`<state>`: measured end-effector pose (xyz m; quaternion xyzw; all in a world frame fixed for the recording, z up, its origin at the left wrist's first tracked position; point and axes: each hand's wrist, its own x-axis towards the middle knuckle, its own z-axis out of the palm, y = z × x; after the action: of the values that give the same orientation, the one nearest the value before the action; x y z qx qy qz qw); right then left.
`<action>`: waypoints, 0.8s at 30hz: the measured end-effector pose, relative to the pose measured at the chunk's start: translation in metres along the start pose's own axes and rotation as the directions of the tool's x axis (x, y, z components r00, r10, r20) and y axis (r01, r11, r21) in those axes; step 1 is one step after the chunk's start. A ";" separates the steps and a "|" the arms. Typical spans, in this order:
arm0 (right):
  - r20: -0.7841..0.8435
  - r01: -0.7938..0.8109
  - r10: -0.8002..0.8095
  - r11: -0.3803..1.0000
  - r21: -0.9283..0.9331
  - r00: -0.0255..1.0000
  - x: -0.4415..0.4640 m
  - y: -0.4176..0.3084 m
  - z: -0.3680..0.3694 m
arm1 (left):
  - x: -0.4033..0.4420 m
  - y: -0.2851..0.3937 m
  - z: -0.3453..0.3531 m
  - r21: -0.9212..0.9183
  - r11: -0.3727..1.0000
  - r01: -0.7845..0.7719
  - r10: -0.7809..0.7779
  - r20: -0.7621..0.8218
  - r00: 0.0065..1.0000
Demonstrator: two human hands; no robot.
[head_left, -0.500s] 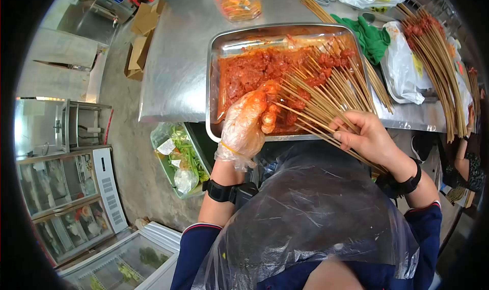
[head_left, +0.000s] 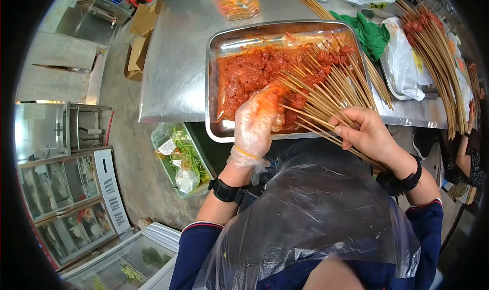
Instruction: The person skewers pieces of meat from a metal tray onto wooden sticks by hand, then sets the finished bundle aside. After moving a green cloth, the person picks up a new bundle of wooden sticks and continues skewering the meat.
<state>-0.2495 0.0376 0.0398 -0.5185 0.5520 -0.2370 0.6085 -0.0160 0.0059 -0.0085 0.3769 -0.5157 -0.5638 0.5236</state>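
My right hand (head_left: 364,132) is bare and closed around a fanned bunch of bamboo skewers (head_left: 321,101), their tips pointing left over the tray. A clear plastic glove, stained red at the fingers, covers my left hand (head_left: 257,119). Its fingers are wrapped around the meat end of the skewers, and what lies inside the grip is mostly hidden. Beneath both, a steel tray (head_left: 210,81) holds red marinated meat (head_left: 247,73) across its left and middle. More meat skewers (head_left: 351,81) lie along the tray's right side.
Beyond the tray stands a clear tub (head_left: 237,3) of orange-red strips. To the right are a green cloth (head_left: 364,32), a white plastic bag (head_left: 402,60) and a stack of skewers (head_left: 438,66). A green crate (head_left: 198,152) of vegetables sits below the table edge. Another person's arm (head_left: 463,152) shows far right.
My left hand has turned and shifted slightly right, its fingers moving closer around the skewers' meat end. My right hand keeps its hold with hardly any movement.
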 end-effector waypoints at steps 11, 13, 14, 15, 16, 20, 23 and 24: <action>-0.018 0.036 -0.037 0.999 -0.022 0.999 -0.001 0.002 -0.001 | -0.004 -0.006 0.008 -0.589 0.733 0.340 -0.428 -0.012 0.904; -0.019 0.035 -0.035 0.999 -0.015 0.999 -0.001 0.003 0.000 | -0.006 -0.004 0.013 -0.455 0.768 0.451 -0.445 0.127 0.886; -0.020 0.031 -0.032 0.999 -0.009 0.999 -0.001 0.003 0.000 | -0.007 -0.005 0.015 -0.456 0.766 0.452 -0.447 0.127 0.886; -0.019 0.027 -0.027 1.000 -0.010 0.999 -0.001 0.004 0.000 | -0.008 -0.006 0.017 -0.434 0.772 0.465 -0.469 0.106 0.877; -0.024 0.017 -0.017 1.000 -0.004 1.000 -0.001 0.004 0.000 | -0.008 -0.007 0.018 -0.411 0.777 0.476 -0.488 0.084 0.869; -0.045 0.234 -0.267 0.902 -0.362 0.963 -0.003 0.009 -0.004 | -0.006 -0.014 0.014 -0.397 0.814 0.423 -0.449 0.031 0.893; -0.013 0.333 -0.427 0.724 -0.604 0.904 -0.013 -0.013 -0.007 | -0.005 -0.011 0.013 -0.413 0.808 0.420 -0.448 0.031 0.893; -0.011 0.335 -0.428 0.722 -0.605 0.904 -0.014 -0.018 -0.007 | -0.004 -0.011 0.015 -0.415 0.809 0.417 -0.447 0.029 0.894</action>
<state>-0.2549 0.0407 0.0630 -0.7645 0.5228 -0.2122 0.3118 -0.0319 0.0114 -0.0165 0.3852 -0.2679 -0.7498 0.4665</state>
